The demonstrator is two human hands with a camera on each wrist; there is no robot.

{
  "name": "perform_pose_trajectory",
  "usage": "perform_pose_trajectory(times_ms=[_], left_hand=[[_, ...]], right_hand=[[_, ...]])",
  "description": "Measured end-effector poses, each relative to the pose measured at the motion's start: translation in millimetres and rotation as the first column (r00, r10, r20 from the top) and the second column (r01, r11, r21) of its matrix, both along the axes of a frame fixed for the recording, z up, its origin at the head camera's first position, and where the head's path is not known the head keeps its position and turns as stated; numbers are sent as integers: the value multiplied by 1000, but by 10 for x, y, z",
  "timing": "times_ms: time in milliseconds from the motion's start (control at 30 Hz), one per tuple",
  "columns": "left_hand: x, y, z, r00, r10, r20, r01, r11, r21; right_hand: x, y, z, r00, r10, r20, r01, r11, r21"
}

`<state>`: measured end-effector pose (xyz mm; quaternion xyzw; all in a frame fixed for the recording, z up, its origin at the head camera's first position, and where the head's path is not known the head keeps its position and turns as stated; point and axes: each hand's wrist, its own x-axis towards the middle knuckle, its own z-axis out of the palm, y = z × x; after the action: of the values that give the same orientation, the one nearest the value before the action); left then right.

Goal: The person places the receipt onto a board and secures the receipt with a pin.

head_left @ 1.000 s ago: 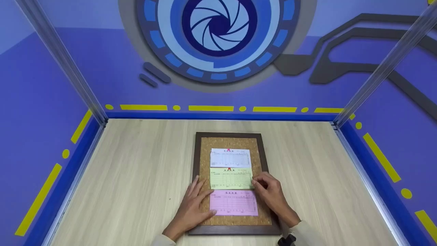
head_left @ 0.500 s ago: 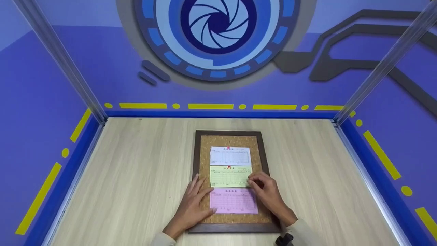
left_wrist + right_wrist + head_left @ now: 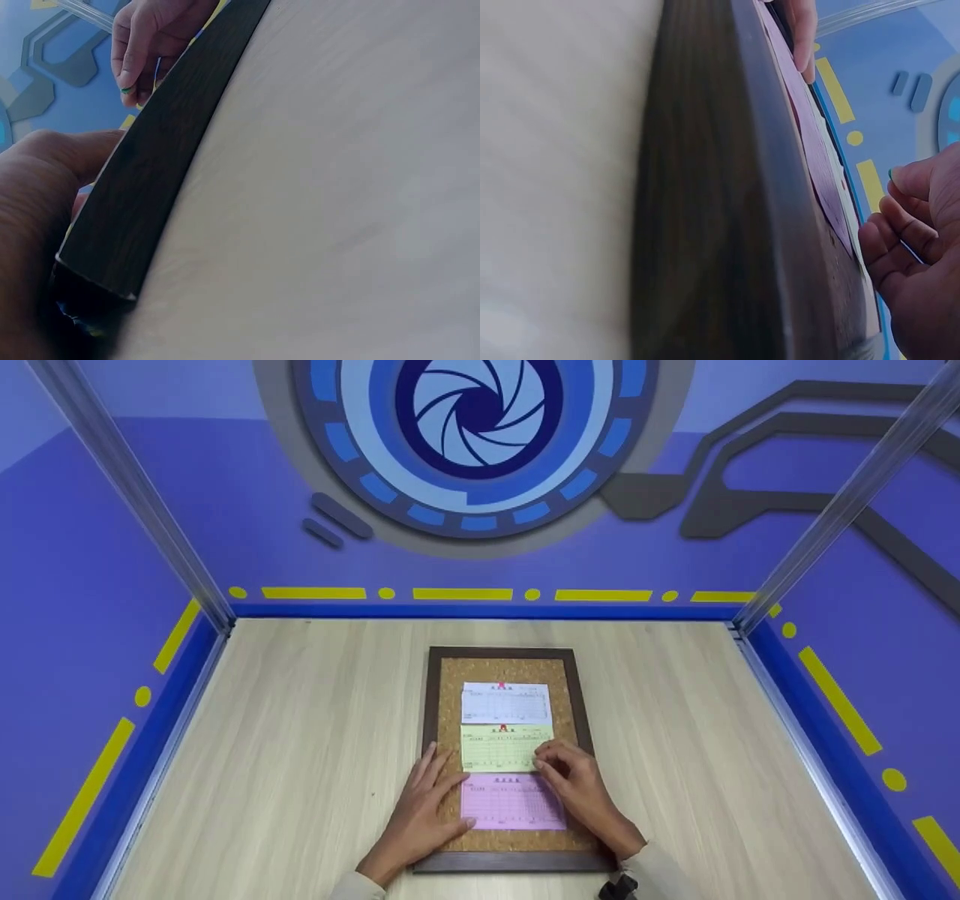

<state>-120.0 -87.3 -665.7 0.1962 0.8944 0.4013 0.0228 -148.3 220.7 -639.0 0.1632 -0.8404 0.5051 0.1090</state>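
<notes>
A cork board in a dark brown frame lies on the table. My left hand rests on its lower left, fingers spread, with thumb and index fingertip at the left edge of a pink form slip. Over the right part of a light green slip hovers my right hand, thumb and fingertips together. Between them I pinch a small green push pin, mostly hidden; its green tip shows in the right wrist view. Red pins sit at the top of the green slip and the white slip.
The wood-grain table extends on both sides of the board. Blue-purple panels with metal corner posts enclose it at the back and sides. A dark wristband is on my right wrist.
My right hand has moved left, from the green slip's right edge to over its right part, thumb and fingertips still together. The left hand stays in place on the board.
</notes>
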Motion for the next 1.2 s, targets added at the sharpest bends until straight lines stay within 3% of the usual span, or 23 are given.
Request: perform_pose_trajectory(times_ms=[167,633,900,1200], left_hand=[[0,-5,4,1000,3,-1,-3,1000,-7],[-8,-13,-15,1000,-3,-4,3,1000,-5],[-1,-13,-4,997,-14,-80,15,1000,12],[1,-11,-11,997,-10,-75,11,1000,13]], right_hand=[[13,-45,-12,999,14,-31,-14,1000,6],[55,-107,-27,997,76,5,-76,997,-7],[36,-163,-62,993,91,-70,-92,996,-6],[35,-241,-66,988,127,-87,-126,992,19]])
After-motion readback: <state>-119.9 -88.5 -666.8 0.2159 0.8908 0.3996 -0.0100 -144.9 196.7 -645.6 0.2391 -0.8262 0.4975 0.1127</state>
